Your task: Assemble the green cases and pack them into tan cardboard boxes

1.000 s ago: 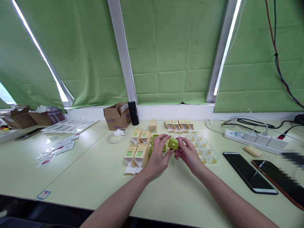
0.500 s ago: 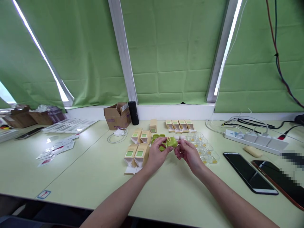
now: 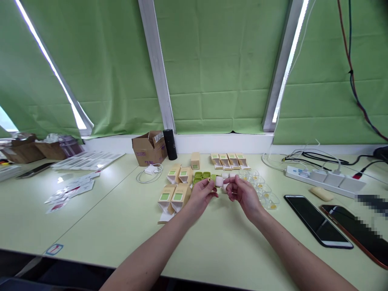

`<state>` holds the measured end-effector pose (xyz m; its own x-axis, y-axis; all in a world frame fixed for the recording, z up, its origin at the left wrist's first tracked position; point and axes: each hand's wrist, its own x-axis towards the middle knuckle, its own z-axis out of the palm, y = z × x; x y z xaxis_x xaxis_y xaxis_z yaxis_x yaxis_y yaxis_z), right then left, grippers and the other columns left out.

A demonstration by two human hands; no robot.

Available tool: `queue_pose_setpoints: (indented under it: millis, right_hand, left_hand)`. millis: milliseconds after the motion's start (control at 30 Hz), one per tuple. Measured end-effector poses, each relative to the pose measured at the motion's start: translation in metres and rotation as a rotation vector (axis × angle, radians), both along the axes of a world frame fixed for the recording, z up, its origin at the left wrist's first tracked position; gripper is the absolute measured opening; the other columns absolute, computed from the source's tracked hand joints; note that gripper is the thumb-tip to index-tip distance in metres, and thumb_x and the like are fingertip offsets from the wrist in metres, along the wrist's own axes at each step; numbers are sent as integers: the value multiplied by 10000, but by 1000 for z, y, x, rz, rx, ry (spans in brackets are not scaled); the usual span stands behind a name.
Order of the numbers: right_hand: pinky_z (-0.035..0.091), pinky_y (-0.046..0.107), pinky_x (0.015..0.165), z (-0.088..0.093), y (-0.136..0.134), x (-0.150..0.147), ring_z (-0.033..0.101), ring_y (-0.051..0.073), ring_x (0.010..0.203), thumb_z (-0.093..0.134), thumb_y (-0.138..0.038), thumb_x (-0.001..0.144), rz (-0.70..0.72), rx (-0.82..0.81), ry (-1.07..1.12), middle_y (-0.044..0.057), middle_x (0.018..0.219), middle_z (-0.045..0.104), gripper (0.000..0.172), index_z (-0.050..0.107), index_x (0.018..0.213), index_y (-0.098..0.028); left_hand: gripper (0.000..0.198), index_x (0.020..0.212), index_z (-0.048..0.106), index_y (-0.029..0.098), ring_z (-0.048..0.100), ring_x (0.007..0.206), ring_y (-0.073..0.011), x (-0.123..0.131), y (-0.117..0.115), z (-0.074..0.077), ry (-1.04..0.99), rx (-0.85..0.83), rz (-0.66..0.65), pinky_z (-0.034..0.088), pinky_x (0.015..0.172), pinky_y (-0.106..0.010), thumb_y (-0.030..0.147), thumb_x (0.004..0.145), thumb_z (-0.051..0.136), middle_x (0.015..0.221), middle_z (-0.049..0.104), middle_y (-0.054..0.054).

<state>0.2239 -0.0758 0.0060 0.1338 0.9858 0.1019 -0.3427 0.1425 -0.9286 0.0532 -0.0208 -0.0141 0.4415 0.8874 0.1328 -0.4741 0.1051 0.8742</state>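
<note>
My left hand (image 3: 202, 195) and my right hand (image 3: 242, 193) meet above the pale green table (image 3: 212, 242), both pinching a small green and white piece (image 3: 218, 181) between their fingertips. Just behind the hands lie several small green cases (image 3: 201, 176). To the left stand tan cartons with green labels (image 3: 173, 197). To the right lie clear plastic trays with yellow dots (image 3: 263, 193).
A row of tan cartons (image 3: 228, 159), a brown cardboard box (image 3: 149, 148) and a black cylinder (image 3: 170, 144) stand near the window sill. Two phones (image 3: 317, 220) and a white power strip (image 3: 325, 178) lie right. Leaflets (image 3: 71, 190) and trays (image 3: 87, 159) lie left.
The green case that both hands held closed a second ago has come apart or turned; its white side now shows between my fingertips. The hands have dropped slightly toward the table.
</note>
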Motion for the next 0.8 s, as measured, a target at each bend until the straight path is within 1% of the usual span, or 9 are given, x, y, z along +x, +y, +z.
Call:
queue_pose_setpoints:
  millis: [100, 233, 300, 367, 467, 533, 600, 700, 800]
  right_hand:
    - [317, 279, 518, 10, 0, 9, 466, 141, 553, 839, -708, 709, -51, 25, -40, 11, 626, 603, 540, 766, 843, -190]
    - [319, 283, 523, 26, 0, 30, 441, 126, 550, 892, -617, 683, -155, 97, -102, -3, 609, 569, 455, 762, 787, -194]
    - [317, 291, 531, 30, -2, 43, 428, 125, 542, 901, -587, 677, -205, 130, -195, -2, 602, 577, 422, 755, 753, -198]
    - [334, 308, 544, 29, -7, 57, 435, 145, 554, 867, -587, 717, -255, 149, -355, 3, 591, 578, 394, 754, 751, -211]
    - [416, 363, 618, 16, -18, 79, 523, 208, 648, 781, -527, 824, -379, 190, -752, 51, 731, 695, 290, 760, 778, -242]
    - [468, 422, 744, 3, -28, 93, 597, 275, 809, 716, -448, 882, -452, 292, -1064, 69, 826, 731, 192, 780, 847, -270]
    - [477, 472, 839, -12, -37, 105, 606, 318, 946, 676, -378, 908, -466, 366, -1327, 92, 945, 750, 159, 797, 927, -277]
    - [454, 510, 883, -33, -48, 116, 576, 352, 1058, 647, -270, 902, -498, 383, -1597, 119, 1132, 731, 192, 813, 998, -286]
    - [430, 535, 921, -46, -54, 118, 538, 376, 1162, 632, -208, 898, -526, 379, -1743, 126, 1235, 695, 215, 812, 974, -296]
  left_hand:
    - [415, 938, 761, 106, 634, 751, -136, -1, 3, -3, -94, -102, -15, 550, 706, -267, 433, 765, 950, 868, 713, -77]
    - [389, 938, 750, 113, 657, 767, -144, -3, 8, -6, -181, -160, 20, 551, 698, -273, 397, 767, 955, 894, 737, -80]
    - [389, 936, 748, 111, 658, 763, -142, -3, 9, -6, -206, -163, 40, 549, 696, -272, 395, 768, 954, 891, 744, -79]
    - [402, 946, 750, 105, 660, 760, -140, -2, 10, -5, -217, -157, 57, 546, 697, -270, 402, 768, 954, 890, 750, -82]
    - [423, 958, 754, 98, 663, 750, -138, -2, 10, -4, -220, -150, 76, 543, 698, -271, 419, 768, 952, 891, 756, -85]
    - [429, 956, 755, 96, 665, 747, -138, -1, 10, -4, -217, -154, 82, 541, 696, -272, 422, 761, 956, 885, 757, -83]
    - [424, 951, 752, 100, 668, 750, -140, -1, 10, -5, -215, -162, 82, 542, 700, -274, 413, 755, 961, 883, 758, -81]
    - [407, 934, 746, 103, 674, 754, -145, 0, 10, -6, -210, -164, 83, 547, 716, -283, 399, 757, 961, 878, 759, -83]
    - [414, 916, 746, 97, 671, 740, -145, 0, 12, -7, -208, -162, 93, 549, 716, -284, 405, 748, 966, 855, 755, -84]
